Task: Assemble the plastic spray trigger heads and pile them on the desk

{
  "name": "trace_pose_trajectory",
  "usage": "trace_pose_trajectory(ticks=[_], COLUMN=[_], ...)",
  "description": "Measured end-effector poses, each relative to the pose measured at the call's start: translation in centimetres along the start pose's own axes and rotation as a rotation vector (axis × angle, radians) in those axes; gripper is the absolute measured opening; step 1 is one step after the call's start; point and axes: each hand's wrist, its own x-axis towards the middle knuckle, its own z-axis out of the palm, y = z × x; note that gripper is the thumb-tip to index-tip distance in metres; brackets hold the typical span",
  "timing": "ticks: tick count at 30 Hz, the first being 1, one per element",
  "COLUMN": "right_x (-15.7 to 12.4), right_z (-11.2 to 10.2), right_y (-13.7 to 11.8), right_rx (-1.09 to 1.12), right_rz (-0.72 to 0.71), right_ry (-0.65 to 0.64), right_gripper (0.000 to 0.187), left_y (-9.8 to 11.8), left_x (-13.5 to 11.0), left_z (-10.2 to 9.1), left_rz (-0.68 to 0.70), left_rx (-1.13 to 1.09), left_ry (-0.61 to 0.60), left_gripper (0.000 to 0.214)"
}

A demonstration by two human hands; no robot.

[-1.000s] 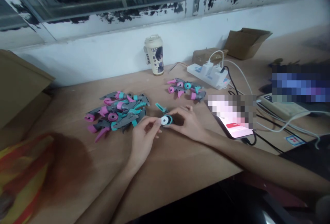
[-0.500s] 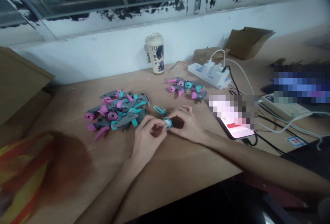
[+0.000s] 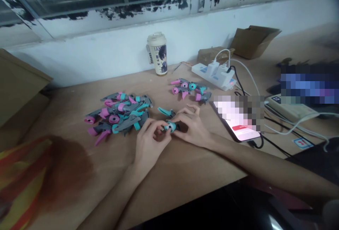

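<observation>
Between my two hands is a grey-and-teal trigger spray head, its round collar facing me with a dark hole in the middle. My right hand is closed on its right side with thumb and fingers. At the collar's left edge, the thumb and fingertips of my left hand are pinched together. A teal lever shows just behind; I cannot tell whether it belongs to the held piece. Left of my hands lies a pile of grey, pink and teal spray heads. A smaller group of spray heads lies farther back.
A coffee cup stands by the wall. A white power strip with chargers and a lit phone on a cable are to the right. Cardboard boxes stand behind. A red-and-yellow object is blurred at lower left.
The collar of the held spray head has turned so its dark hole now shows, where a white bit was visible before. Both hands stay in nearly the same place.
</observation>
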Motion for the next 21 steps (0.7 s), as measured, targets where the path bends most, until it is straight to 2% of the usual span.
trace_pose_trajectory(ticks=[14,21], right_x=[-0.24,-0.28], right_z=[0.31,0.23], right_y=[0.03,-0.15], right_rx=[0.016,0.002], right_rz=[-0.023,0.015], right_ry=[0.026,0.018], right_gripper=[0.012,0.010], left_y=[0.06,-0.05], left_x=[-0.22,-0.40], left_z=[0.17,0.41], left_rz=[-0.073,-0.082], left_rx=[0.103,0.030], left_ry=[0.010,-0.011], left_gripper=[0.005,0.005])
